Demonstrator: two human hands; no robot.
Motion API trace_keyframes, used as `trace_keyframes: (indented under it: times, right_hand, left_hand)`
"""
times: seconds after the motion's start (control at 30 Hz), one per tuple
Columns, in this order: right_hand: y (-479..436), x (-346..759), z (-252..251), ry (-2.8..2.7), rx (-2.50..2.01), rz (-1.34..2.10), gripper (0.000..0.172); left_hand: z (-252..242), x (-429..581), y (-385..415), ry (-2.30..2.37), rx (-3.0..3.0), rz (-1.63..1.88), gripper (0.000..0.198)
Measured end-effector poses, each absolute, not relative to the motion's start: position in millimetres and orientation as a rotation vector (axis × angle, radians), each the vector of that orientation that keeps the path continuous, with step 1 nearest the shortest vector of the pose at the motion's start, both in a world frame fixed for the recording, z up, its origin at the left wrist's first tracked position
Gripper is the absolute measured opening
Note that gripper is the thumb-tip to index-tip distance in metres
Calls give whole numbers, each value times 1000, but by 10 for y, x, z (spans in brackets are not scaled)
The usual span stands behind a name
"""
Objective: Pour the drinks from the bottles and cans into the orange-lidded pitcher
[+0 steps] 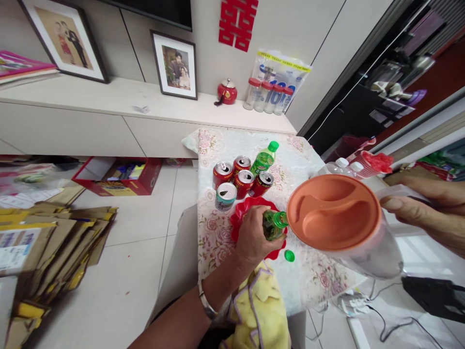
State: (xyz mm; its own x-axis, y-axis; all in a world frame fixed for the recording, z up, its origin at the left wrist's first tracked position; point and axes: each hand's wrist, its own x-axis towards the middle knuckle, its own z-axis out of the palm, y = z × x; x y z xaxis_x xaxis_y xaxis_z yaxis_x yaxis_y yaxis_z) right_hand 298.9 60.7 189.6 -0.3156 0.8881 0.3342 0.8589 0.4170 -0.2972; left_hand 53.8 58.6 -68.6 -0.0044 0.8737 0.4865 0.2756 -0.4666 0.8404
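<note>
Right now my left hand [256,235] is wrapped around an uncapped green bottle [271,224], its fingers curled firmly about the body, and I hold it tilted over the red scalloped dish [238,213] near the middle of the surface [214,232], its mouth pointing toward the right edge. My right hand [436,219] grips the handle of a clear pitcher [378,259], which I keep tipped over the surface's right edge, its orange lid [332,213] just beside the bottle's mouth; whether they touch, I can't tell. A loose green cap [289,255] lies on the surface just right of the dish. Toward the far left corner, four red cans [242,187] and a teal can [225,198] stand clustered, with a capped green bottle [264,160] beside them, nearer the far edge. Yellow cloth [265,300] shows below the near edge.
</note>
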Motion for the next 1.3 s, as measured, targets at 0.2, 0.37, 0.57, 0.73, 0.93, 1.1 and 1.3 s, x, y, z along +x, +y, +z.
trace_keyframes:
  times: [0.2, 0.37, 0.57, 0.73, 0.93, 1.1, 1.3]
  right_hand:
    - [605, 3001, 1883, -2234, -1467, 84, 29]
    - [600, 2974, 1890, -2219, -1452, 109, 35]
    - [603, 2967, 1898, -2212, -1474, 113, 32]
    - [594, 2990, 1893, -2202, -1488, 136, 30]
    - [581, 2989, 1901, -2185, -1491, 139, 24]
    - [605, 2954, 1903, -2207, -1484, 127, 30]
    - [613, 2959, 1912, -2234, -1466, 137, 34]
  left_hand:
    - [-673, 538, 582, 1183, 1763, 1492, 77]
    - [-676, 536, 582, 1181, 1760, 1502, 77]
    - [-667, 536, 582, 1189, 1766, 1493, 75]
    - [-656, 535, 580, 1185, 1766, 1486, 73]
    - [-657, 529, 579, 1185, 1772, 1490, 72]
    - [-650, 524, 580, 1179, 1766, 1496, 73]
    - [-661, 536, 585, 1171, 1750, 1498, 71]
